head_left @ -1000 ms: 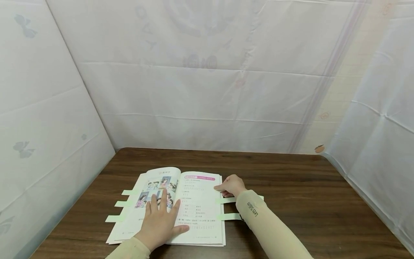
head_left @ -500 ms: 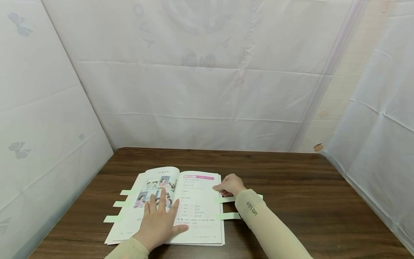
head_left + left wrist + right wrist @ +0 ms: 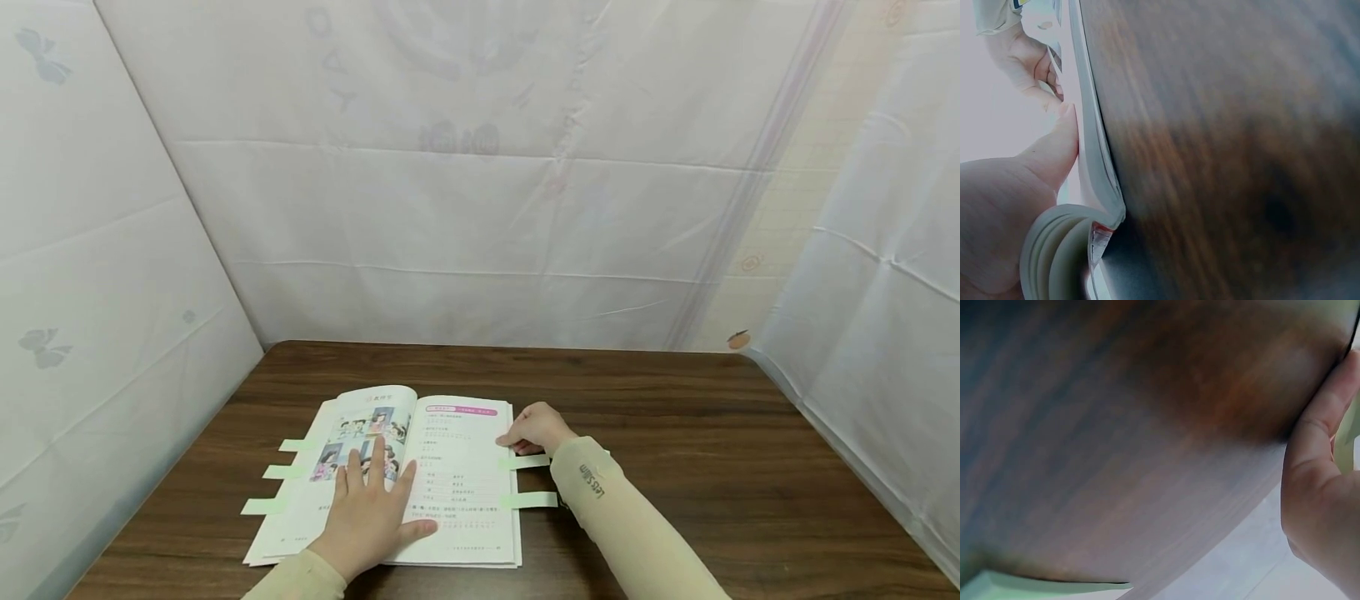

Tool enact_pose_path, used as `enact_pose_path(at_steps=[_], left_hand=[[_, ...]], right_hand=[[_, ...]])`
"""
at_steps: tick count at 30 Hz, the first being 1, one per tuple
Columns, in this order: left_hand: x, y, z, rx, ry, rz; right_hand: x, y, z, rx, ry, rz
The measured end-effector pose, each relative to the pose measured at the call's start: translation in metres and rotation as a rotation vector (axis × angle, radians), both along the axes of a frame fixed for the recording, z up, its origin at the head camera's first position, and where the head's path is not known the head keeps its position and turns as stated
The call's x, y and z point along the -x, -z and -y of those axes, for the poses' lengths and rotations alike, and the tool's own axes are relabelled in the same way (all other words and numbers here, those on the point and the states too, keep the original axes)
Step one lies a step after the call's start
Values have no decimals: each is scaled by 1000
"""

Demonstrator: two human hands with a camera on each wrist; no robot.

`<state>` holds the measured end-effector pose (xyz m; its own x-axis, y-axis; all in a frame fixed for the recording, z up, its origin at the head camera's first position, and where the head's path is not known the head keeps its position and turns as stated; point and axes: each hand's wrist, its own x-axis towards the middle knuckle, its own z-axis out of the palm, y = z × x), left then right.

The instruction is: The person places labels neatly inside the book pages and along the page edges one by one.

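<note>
A textbook [image 3: 465, 533] lies spread on the table, with pictures on its left page and printed lines on its right page. My left hand [image 3: 367, 517] rests flat across the fold, fingers spread over the pictures and thumb on the right page. At the right edge, my right hand [image 3: 536, 429] pinches the page's border, thumb on top and the other fingers curled beneath; how many sheets it grips is hidden. Pale green paper tabs [image 3: 534, 500] stick out there below that hand. In the left wrist view, the book's thick spine end [image 3: 1107, 206] bends by the left hand.
More green tabs [image 3: 264, 507] project from the book's left side. The dark wooden table [image 3: 712, 433] extends to the right and behind the book. White patterned cloth [image 3: 480, 208] hangs along the back and both sides.
My right hand and forearm have shifted very slightly to the right, and the lower right tab shows more fully. My left hand and the open pages stay as they were.
</note>
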<state>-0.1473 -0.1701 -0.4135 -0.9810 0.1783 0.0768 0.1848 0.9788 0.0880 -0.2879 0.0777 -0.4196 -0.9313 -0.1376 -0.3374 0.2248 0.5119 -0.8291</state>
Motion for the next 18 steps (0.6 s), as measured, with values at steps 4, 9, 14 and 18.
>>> enact_pose_path(at_steps=[4,9,14,18], left_hand=[[-1,-1,0,-2,-3,12],[0,-1,1,-6,0,15],[0,0,0,-1,-2,11],[0,0,0,4,-3,12]], right_hand=[[-3,-1,0,40,-7,-4],[-1,-1,-2,105,-17,20],[2,0,-5,130,-29,55],[1,-10,-9,69,-39,50]])
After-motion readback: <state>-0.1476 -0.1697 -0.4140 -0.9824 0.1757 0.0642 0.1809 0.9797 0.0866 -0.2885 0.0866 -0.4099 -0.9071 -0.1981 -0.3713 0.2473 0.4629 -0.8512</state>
